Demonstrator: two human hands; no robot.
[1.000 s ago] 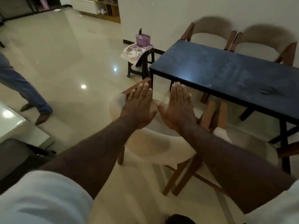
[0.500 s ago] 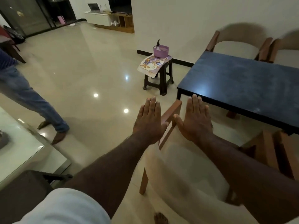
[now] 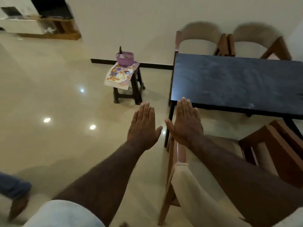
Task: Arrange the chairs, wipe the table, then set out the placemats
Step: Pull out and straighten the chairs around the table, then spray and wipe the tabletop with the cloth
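Observation:
A dark blue table (image 3: 237,82) stands at the right. Two cream chairs with wooden frames (image 3: 201,41) (image 3: 255,40) sit side by side at its far side by the wall. A near chair (image 3: 185,181) with a cream back is below my right arm, and another wooden chair (image 3: 277,145) is beside it. Flowered placemats (image 3: 119,76) hang over a small dark stool (image 3: 131,89), under a purple basket (image 3: 125,58). My left hand (image 3: 142,126) and my right hand (image 3: 186,122) are held out flat, fingers straight, holding nothing.
A glossy cream floor (image 3: 49,95) spreads to the left. Another person's leg in blue jeans (image 3: 14,187) is at the bottom left. A low cabinet (image 3: 49,28) stands against the far wall.
The view has swung right and nearer the table. Both hands stay flat and side by side. The near chair now lies under my right arm, and the other person has slipped to the bottom left.

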